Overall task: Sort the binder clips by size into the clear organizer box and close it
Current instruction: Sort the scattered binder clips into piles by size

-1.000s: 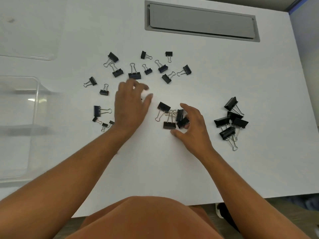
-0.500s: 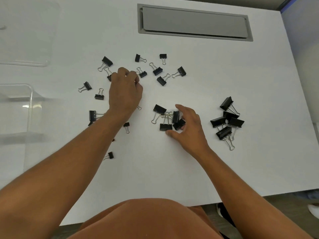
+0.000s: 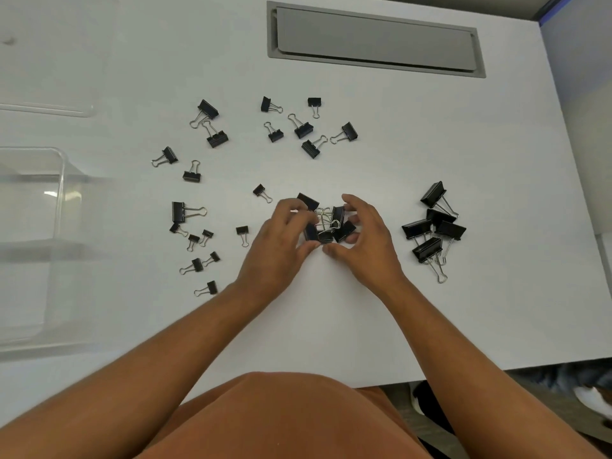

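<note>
Black binder clips lie scattered on the white table point(image 3: 463, 144). A pile of medium clips point(image 3: 328, 220) sits between my two hands. My left hand point(image 3: 281, 240) pinches one medium clip point(image 3: 310, 231) at the pile's left edge. My right hand point(image 3: 367, 233) cups the pile's right side, its fingers curled and touching a clip point(image 3: 344, 230). Large clips point(image 3: 433, 226) are heaped to the right. Small clips point(image 3: 198, 240) lie to the left, and more medium ones point(image 3: 304, 130) farther back. The clear organizer box point(image 3: 61, 180) stands open at the left edge.
The box's clear lid point(image 3: 49, 107) lies flat at the back left. A grey recessed flap point(image 3: 374, 41) is set into the table at the back. The table's front edge point(image 3: 463, 366) runs close to my body.
My left hand reached to the far clips, closed on one and came back to the central pile beside my right hand. The right hand stayed at the pile.
</note>
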Demonstrator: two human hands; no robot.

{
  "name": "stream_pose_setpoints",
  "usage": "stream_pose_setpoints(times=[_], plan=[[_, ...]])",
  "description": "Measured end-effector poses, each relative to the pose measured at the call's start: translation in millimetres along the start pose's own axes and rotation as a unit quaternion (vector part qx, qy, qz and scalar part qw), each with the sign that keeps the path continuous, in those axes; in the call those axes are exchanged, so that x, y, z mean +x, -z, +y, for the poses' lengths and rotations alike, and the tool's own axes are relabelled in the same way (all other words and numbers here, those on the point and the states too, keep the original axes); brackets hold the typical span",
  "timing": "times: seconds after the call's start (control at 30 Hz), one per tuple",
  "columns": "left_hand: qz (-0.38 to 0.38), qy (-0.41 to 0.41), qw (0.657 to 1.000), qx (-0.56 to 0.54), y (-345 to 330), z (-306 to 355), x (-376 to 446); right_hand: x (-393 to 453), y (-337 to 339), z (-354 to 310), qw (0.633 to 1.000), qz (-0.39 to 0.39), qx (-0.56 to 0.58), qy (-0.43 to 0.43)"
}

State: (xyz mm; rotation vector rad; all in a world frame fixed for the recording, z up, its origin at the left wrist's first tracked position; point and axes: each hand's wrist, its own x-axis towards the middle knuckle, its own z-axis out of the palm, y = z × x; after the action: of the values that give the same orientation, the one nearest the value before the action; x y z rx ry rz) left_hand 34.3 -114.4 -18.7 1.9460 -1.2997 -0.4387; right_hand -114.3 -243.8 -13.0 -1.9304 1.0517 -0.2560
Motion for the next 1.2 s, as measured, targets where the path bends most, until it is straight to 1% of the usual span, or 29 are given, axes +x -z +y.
stream_pose_setpoints(times=[0.17,0.23,0.33,0.4,0.47,0.6,0.73,0.93,1.07,1.2], plan=[[0.003,0.009,1.000,0.025,-1.5,-6.8,5.3,-5.2,2.4,-1.8,1.000,-0.001,0.006,-0.002],[-0.001,0.048,0.998,0.028,0.8,-8.1,7.9,-6.8,3.5,-0.9,1.000,0.000,0.003,0.000],[-0.041,0.115,0.993,-0.004,6.0,-8.9,13.6,-7.4,5.3,0.9,1.000,-0.004,-0.011,0.001],[-0.062,0.138,0.988,-0.036,8.8,-8.6,18.4,-6.1,6.1,2.1,1.000,-0.010,-0.013,0.000],[-0.066,0.156,0.984,-0.049,10.1,-6.9,23.8,-3.1,7.4,3.2,1.000,-0.016,-0.023,0.007],[-0.067,0.162,0.983,-0.054,9.2,-1.6,30.9,3.1,11.2,4.6,0.998,-0.037,-0.046,0.016],[-0.074,0.154,0.985,-0.027,3.7,4.7,32.6,5.6,12.7,7.3,0.995,-0.056,-0.063,0.049],[-0.120,0.162,0.979,-0.017,-6.6,20.1,29.5,14.3,27.1,4.8,0.985,-0.084,-0.123,0.082],[-0.093,0.184,0.978,-0.007,-16.9,34.0,27.8,20.3,34.0,12.2,0.974,-0.110,-0.156,0.117],[-0.059,0.203,0.977,0.000,-32.9,48.9,40.3,36.2,46.4,19.5,0.967,-0.113,-0.178,0.144]])
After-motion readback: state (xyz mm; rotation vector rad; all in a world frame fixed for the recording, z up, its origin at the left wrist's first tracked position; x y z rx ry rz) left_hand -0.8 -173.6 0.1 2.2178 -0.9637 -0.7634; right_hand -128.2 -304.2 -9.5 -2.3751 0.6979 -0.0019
